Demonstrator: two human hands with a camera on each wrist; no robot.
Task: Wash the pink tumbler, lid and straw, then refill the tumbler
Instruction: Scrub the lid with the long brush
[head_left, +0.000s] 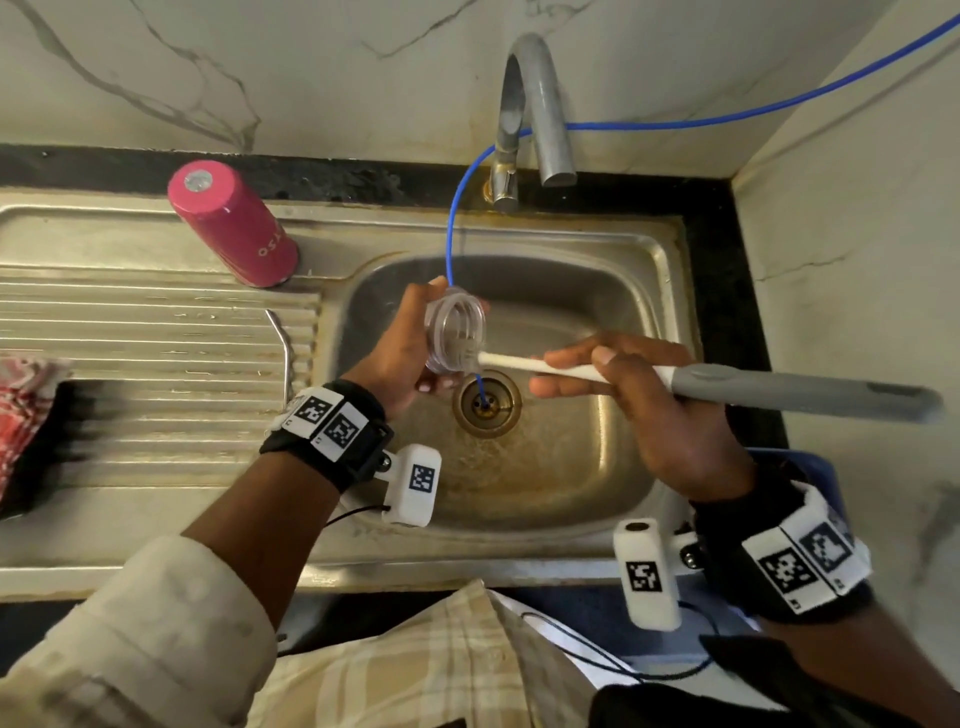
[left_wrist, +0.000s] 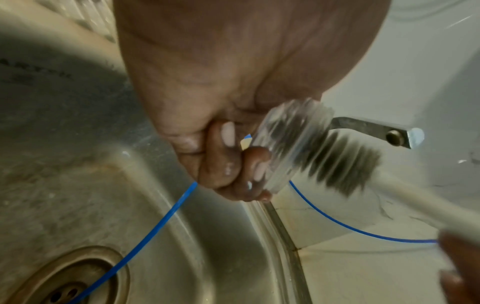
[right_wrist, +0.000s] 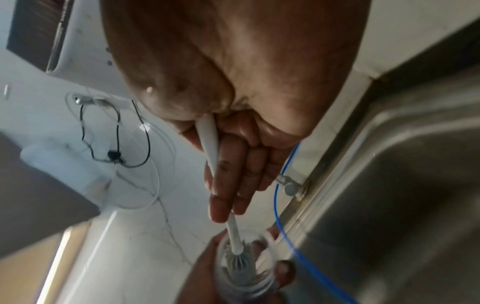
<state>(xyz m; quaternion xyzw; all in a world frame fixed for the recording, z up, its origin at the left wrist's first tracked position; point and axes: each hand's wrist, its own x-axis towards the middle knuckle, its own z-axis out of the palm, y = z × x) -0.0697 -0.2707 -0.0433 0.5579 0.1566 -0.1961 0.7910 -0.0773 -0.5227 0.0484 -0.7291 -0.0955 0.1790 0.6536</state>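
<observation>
- Two hands work over the sink (head_left: 644, 291) basin, above the drain (head_left: 485, 402).
- Left hand (head_left: 400, 358) grasps the clear lid (head_left: 456, 330), open side turned toward 3 o'clock; fingers (left_wrist: 228, 164) curl round its rim. Lid's edges are hard to trace against the steel.
- Right hand (head_left: 639, 400) grasps the brush (head_left: 727, 382) by its white shaft, fingers lying along it; the grey handle runs off toward 3 o'clock, tip blurred.
- Bristles (left_wrist: 337, 162) sit partly inside the lid, smeared by blur in the left wrist view; the right wrist view shows the brush head (right_wrist: 240, 265) within the lid's ring.
- Tumbler (head_left: 234, 223), pink, stands mouth-down on the drainboard at 10 o'clock of the basin; its lettering is only partly legible.
- Straw (head_left: 283, 345), bent metal, lies on the drainboard ridges at 9 o'clock of the lid.
- Blue tube (head_left: 452, 234) drops past the tap (head_left: 535, 114) into the drain; part is hidden behind the lid.
- Red checked cloth (head_left: 26, 410) at 9 o'clock, cut off by the frame.
</observation>
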